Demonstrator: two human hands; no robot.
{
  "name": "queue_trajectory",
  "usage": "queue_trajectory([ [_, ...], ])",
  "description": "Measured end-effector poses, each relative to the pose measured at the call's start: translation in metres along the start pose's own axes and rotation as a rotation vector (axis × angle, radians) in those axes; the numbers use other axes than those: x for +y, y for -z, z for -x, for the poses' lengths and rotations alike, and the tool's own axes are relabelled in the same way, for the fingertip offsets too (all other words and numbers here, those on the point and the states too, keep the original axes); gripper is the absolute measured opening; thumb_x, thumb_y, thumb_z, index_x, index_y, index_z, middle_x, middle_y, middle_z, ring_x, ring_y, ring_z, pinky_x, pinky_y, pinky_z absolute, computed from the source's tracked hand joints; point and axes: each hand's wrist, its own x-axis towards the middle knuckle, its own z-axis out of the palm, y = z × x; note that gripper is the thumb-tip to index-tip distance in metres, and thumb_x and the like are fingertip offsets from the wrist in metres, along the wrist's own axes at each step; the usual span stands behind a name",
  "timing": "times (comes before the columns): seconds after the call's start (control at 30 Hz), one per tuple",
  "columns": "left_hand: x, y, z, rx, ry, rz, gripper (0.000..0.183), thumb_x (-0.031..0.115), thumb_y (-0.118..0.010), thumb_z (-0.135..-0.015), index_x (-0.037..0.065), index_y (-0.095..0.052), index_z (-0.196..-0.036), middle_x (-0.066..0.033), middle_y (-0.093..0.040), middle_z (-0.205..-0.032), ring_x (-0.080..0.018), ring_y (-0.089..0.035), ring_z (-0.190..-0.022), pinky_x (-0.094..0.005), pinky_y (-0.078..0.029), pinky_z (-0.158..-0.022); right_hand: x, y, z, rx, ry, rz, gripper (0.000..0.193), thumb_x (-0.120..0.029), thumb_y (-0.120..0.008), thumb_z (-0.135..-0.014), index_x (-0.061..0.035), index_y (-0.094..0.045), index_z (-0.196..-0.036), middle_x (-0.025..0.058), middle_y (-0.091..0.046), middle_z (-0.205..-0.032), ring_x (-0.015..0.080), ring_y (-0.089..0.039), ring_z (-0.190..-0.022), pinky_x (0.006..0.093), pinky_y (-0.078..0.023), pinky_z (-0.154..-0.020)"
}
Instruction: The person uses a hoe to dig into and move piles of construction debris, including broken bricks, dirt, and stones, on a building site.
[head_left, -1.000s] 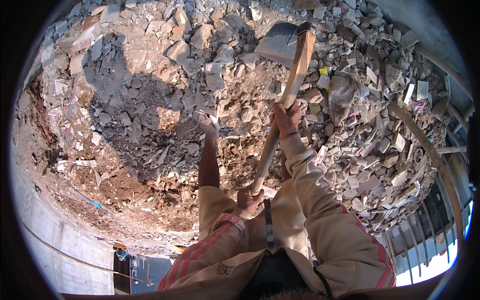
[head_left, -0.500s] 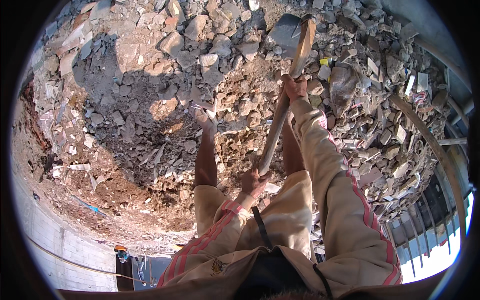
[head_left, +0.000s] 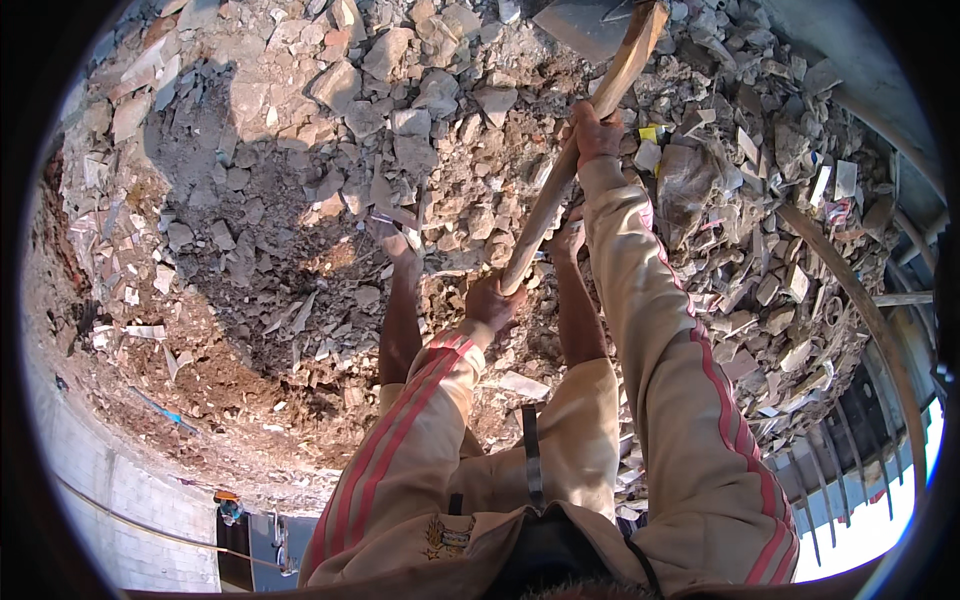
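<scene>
I stand on a heap of broken stone and rubble point(head_left: 330, 160). Both hands grip a long wooden handle point(head_left: 570, 175) of a digging tool whose metal blade point(head_left: 590, 25) reaches the top edge of the view. My right hand point(head_left: 597, 130) is shut around the handle high up, near the blade. My left hand point(head_left: 492, 300) is shut around the handle's lower end, close to my knees. My bare lower legs and feet point(head_left: 400, 270) stand among the stones below the handle.
Grey and reddish rubble chunks lie all around. Broken tile pieces point(head_left: 790, 280) pile up at the right, beside curved bars point(head_left: 880, 330). Loose brown earth point(head_left: 200, 380) lies at the lower left, above a concrete wall point(head_left: 110, 480).
The tool has swung forward and upward in the view; the blade now reaches the top edge. My right arm has stretched out further along the handle.
</scene>
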Motion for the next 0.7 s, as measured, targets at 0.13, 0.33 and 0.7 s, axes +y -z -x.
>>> queue_trajectory([
  [0.13, -0.019, -0.017, 0.009, -0.127, -0.013, -0.421, 0.043, 0.043, -0.066, -0.079, 0.010, -0.062, -0.106, -0.0149, -0.066, -0.072, -0.0324, -0.067, -0.068, -0.0424, -0.053, -0.063, 0.085, 0.057, -0.038, 0.082, -0.382, 0.042, 0.019, -0.015, -0.070, -0.077, -0.0077, -0.053, -0.083, 0.0050, -0.053, -0.062, 0.0193, -0.054, -0.046, 0.0376, -0.047, -0.041],
  [0.33, -0.014, -0.028, 0.129, -0.105, 0.185, -0.199, 0.034, 0.035, -0.069, -0.077, 0.010, -0.064, -0.098, -0.0164, -0.065, -0.070, -0.0347, -0.066, -0.067, -0.0442, -0.053, -0.065, 0.086, 0.088, 0.085, -0.002, -0.387, 0.106, 0.024, -0.015, -0.069, -0.078, -0.0070, -0.051, -0.091, 0.0056, -0.053, -0.062, 0.0194, -0.054, -0.046, 0.0357, -0.047, -0.040],
  [0.7, -0.039, -0.018, -0.014, -0.169, 0.090, 0.204, 0.037, 0.030, -0.074, -0.072, 0.001, -0.068, -0.094, -0.0117, -0.069, -0.076, -0.0178, -0.067, -0.071, -0.0344, -0.051, -0.066, 0.036, 0.016, -0.025, 0.091, 0.116, 0.358, 0.043, -0.013, -0.071, -0.069, -0.0007, -0.052, -0.105, 0.0103, -0.062, -0.082, 0.0212, -0.064, -0.069, 0.0353, -0.052, -0.057],
])
